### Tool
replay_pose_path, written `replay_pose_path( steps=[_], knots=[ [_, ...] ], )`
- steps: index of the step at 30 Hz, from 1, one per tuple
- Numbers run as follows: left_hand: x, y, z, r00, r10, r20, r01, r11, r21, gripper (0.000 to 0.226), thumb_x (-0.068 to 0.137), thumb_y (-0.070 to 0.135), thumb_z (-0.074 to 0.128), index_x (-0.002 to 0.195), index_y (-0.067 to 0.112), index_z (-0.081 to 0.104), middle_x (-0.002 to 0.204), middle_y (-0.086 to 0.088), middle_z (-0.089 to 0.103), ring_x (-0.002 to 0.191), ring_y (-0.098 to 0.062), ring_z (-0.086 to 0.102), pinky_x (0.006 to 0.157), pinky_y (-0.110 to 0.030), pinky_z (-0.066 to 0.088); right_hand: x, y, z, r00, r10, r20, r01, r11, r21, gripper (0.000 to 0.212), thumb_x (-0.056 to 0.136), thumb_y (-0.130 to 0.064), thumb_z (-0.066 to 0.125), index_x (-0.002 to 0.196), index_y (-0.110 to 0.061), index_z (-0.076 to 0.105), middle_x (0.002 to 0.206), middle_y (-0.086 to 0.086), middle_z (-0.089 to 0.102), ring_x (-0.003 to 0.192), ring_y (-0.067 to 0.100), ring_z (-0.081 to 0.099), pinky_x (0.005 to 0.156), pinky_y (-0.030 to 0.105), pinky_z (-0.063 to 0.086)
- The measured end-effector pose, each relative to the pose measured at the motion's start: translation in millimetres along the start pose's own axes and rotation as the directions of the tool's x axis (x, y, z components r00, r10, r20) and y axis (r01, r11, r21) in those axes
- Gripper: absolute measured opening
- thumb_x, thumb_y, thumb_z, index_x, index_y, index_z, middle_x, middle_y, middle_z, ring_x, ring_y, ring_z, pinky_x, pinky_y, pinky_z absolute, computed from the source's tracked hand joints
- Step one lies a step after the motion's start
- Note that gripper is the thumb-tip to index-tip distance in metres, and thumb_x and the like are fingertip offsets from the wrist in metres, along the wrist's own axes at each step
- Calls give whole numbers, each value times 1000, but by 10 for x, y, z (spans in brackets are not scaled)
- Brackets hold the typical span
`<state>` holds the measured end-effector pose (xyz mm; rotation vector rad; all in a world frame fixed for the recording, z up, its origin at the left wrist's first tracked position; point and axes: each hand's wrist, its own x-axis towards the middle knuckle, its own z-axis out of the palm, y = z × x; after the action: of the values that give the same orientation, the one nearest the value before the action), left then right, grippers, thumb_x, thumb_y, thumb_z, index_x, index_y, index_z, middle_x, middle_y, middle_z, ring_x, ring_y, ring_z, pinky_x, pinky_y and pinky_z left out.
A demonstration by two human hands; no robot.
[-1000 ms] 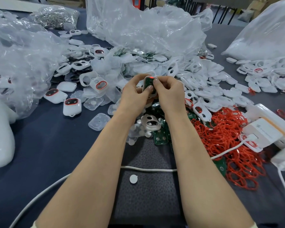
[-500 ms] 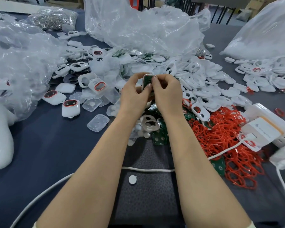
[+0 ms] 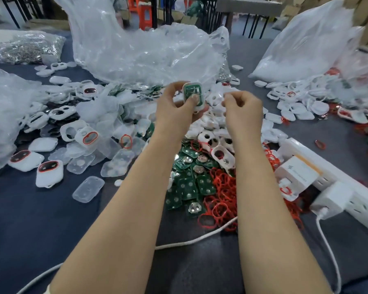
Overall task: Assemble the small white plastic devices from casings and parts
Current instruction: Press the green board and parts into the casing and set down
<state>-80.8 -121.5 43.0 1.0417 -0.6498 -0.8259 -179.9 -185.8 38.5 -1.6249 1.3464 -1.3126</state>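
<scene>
The white casing [image 3: 201,98] with a green board [image 3: 192,91] sitting in it is up in the air over the middle of the table [image 3: 30,219], with its open side facing the camera. The left hand [image 3: 176,107] holds it, fingers curled round its edges and the thumb pressing on the board. The right hand [image 3: 243,109] is just beside it and not touching it. Its fingers are curled in, and I cannot tell if they pinch some small part or nothing at all. So this one looks about half made: the board is in, but no cover is on it yet, and I think it has to be closed up next. Under the hands lies a heap of loose green boards [image 3: 187,187]. A heap of red rings [image 3: 221,200] touches it on the right, and a heap of empty white casings [image 3: 212,126] lies just behind. Toward the left edge lie clear covers [image 3: 88,188] and a few devices [image 3: 49,172] that look done, each with a red ring on the front. Only a few look done and very many parts are left, so the job looks far from over. Big plastic bags [image 3: 136,45] stand at the far side, and a white power strip [image 3: 338,183] sits near the right edge.
</scene>
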Motion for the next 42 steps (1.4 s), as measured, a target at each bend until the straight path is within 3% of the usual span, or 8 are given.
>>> replay_pose_path(
  steps=[7, 14, 17, 20, 23, 30, 36, 42],
  knots=[
    [294, -164, 713, 987, -163, -5, 163, 984, -74, 15, 92, -7, 52, 93, 8, 53, 118, -26, 57, 105, -40, 64, 62, -25, 60, 559, 488, -290, 980, 185, 71, -124, 852, -508, 39, 90, -2, 45, 124, -12, 61, 129, 9, 60, 119, 28, 53, 86, 27, 40],
    [444, -322, 830, 975, -223, -3, 222, 971, -92, 18, 93, -6, 50, 93, 12, 52, 112, -22, 60, 71, -23, 68, 72, -29, 59, 755, 627, -25, 960, 268, 81, -152, 742, -653, 24, 87, -10, 52, 105, -18, 65, 113, 6, 63, 113, 29, 54, 93, 35, 39],
    [442, -320, 746, 972, -235, -7, 232, 964, -127, 15, 93, -3, 52, 102, 10, 52, 116, -22, 61, 72, -22, 68, 70, -26, 60, 734, 567, -81, 992, 128, -2, -111, 856, -505, 12, 90, -10, 48, 81, -17, 53, 92, 4, 56, 101, 30, 55, 75, 29, 34],
    [413, -285, 593, 975, -220, -4, 219, 971, -94, 14, 94, 3, 54, 104, 12, 54, 110, -18, 64, 74, -20, 71, 70, -25, 60, 654, 352, -169, 991, 131, 36, -131, 991, 5, 17, 94, -11, 51, 111, -10, 54, 102, 7, 64, 84, 22, 66, 70, 30, 50],
    [338, -225, 387, 980, -197, -25, 194, 978, -78, 15, 93, 3, 56, 101, 16, 55, 101, -15, 65, 69, -17, 72, 70, -27, 60, 462, 92, -192, 971, 161, 179, -215, 914, 345, 17, 98, -11, 49, 114, -8, 44, 98, 4, 60, 55, 9, 67, 50, 20, 51],
    [-18, -78, -333, 988, -88, -130, 96, 994, 58, 20, 91, -3, 57, 96, 17, 56, 94, -14, 65, 67, -20, 72, 64, -29, 60, -179, -129, 142, 943, 151, 298, -282, 838, 468, 25, 96, -8, 52, 118, -19, 52, 85, 3, 61, 48, 6, 61, 51, 17, 48],
    [-245, -88, -889, 996, -14, -89, 27, 988, 150, 19, 93, 4, 59, 99, 22, 57, 85, -8, 71, 72, -19, 72, 67, -30, 58, -634, -92, 642, 968, 40, 247, -116, 947, 300, 24, 97, -15, 47, 112, -31, 57, 80, 2, 59, 61, 10, 60, 64, 29, 55],
    [-245, -117, -1109, 992, 19, -121, 10, 971, 237, 20, 92, 2, 58, 102, 19, 57, 84, -11, 71, 74, -21, 71, 70, -32, 60, -713, -27, 836, 931, 95, 353, -258, 855, 449, 20, 96, -13, 52, 116, -10, 52, 86, 2, 62, 54, 2, 61, 54, 17, 50]
  ],
)
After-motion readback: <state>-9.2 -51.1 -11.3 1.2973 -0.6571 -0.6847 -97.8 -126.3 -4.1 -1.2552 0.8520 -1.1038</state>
